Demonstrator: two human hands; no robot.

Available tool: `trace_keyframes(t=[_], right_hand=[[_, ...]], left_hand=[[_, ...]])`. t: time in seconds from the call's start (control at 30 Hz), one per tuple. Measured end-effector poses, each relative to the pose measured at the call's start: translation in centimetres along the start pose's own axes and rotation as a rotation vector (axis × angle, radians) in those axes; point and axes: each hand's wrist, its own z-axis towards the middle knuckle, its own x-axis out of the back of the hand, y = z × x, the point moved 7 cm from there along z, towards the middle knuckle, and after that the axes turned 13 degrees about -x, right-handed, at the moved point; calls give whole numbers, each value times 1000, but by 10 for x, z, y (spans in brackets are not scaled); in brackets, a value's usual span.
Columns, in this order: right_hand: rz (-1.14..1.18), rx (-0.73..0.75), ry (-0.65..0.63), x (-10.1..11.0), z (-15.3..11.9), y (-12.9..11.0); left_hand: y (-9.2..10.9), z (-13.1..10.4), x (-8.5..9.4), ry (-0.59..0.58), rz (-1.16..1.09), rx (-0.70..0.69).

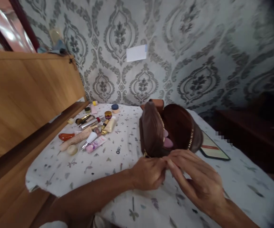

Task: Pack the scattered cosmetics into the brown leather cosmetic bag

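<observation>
A brown zip bag [151,129] stands open on the cloth, its gold-toothed zipper parted. Inside it, pink rounded items [167,142] show in part. My left hand [148,173] is closed at the bag's near lower edge, just below a gold zipper pull [146,154]. From the right, my right hand [196,182] reaches to the same edge, its thumb and fingers pinched together there. The fingertips of both hands meet, and the exact spot they grip is partly hidden.
Makeup brushes, tubes and small jars lie in a group at the left, among them a pink tube [96,144] and a blue-lidded jar [115,108]. A phone-like flat device [214,147] lies right of the bag. A wooden panel [29,101] borders the left; patterned wallpaper stands behind.
</observation>
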Motion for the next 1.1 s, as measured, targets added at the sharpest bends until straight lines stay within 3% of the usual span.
trace_keyframes(t=[0.23,0.33,0.47,0.6,0.73,0.83,0.97,1.1], right_hand=[[145,-25,-1,-28,1,-1],[196,-22,-53,-43,-3,-4],[255,-8,-183,-73,-10,-10],[297,-46,-326,-111,-14,-12],[359,-148,-448,-150,-18,-10],[410,-281,-514,-173,-25,-3],[473,-461,-561,-185,-34,12],[477,-481,-585,-182,-36,16]], left_hand=[[-31,-4,23,-60,268,-92],[-46,-4,42,-65,383,-88],[-64,-7,73,21,498,-22],[-97,-21,100,53,571,177],[-139,-49,111,-89,579,503],[-153,-63,114,-157,576,625],[-159,-67,123,-209,571,730],[-165,-79,155,-255,569,883]])
